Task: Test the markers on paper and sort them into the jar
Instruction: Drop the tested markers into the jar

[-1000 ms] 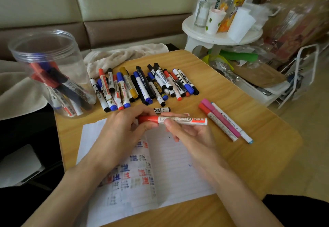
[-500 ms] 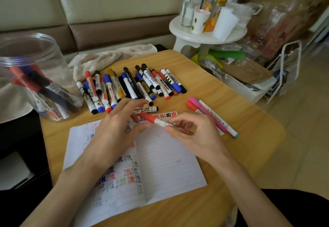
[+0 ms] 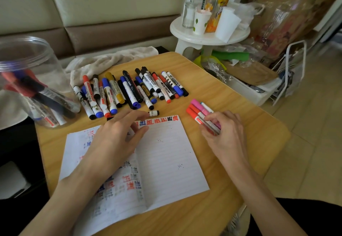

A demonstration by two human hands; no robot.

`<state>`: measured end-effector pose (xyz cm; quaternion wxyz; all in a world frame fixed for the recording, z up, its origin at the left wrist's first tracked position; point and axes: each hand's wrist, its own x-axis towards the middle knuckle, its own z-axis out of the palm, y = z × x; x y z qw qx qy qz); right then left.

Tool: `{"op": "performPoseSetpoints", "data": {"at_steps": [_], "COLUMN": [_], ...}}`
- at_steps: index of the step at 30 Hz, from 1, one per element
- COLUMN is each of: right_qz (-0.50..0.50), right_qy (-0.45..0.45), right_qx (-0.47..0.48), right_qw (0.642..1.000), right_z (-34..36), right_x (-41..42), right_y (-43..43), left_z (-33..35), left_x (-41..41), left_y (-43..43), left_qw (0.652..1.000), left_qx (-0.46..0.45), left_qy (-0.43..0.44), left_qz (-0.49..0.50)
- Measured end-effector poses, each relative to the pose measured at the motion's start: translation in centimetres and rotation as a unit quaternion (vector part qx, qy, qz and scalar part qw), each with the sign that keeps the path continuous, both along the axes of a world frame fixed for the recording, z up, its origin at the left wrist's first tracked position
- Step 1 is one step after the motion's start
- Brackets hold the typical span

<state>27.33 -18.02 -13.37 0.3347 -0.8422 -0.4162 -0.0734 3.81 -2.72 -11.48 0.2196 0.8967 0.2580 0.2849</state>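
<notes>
Marker in curled right hand

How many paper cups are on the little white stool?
2. A leaf-printed cup stands at the front; a plain white cup leans tilted to its right. The bottles might hide more behind.

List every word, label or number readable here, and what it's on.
Nothing is clear enough to quote.
Paper: hand-drawn red, blue and black characters along the far edge, upside down, illegible.
Marker pile: barrel print too small.
Red marker in the right hand: print too small.
Orange bottle: label blurred.
</notes>
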Motion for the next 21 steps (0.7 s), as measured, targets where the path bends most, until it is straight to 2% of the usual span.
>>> {"op": "performPoseSetpoints", "data": {"at_steps": [6, 13, 21], "right_qz": [0.025, 0.088, 0.067], "right_qy": [0.047, 0.090, 0.095], "right_qx": [0.029, 0.059, 0.072], "right_qw": [0.998, 0.990, 0.991], "right_z": [0.5, 1.4, 3.3], "right_x": [-0.6, -0.8, 2.3], "right_y": [1.8, 6.8, 11.3], "left_z": [0.1, 0.2, 0.7], "left_x": [-0.5, -0.6, -0.6], "left_y": [-0.1, 0.6, 1.3], "left_qw": [1.000, 0.994, 0.994], "left_qx": [-0.009, -0.074, -0.074], "left_qy": [0.003, -0.044, -0.052], "left_qz": [0.020, 0.060, 0.060]}}
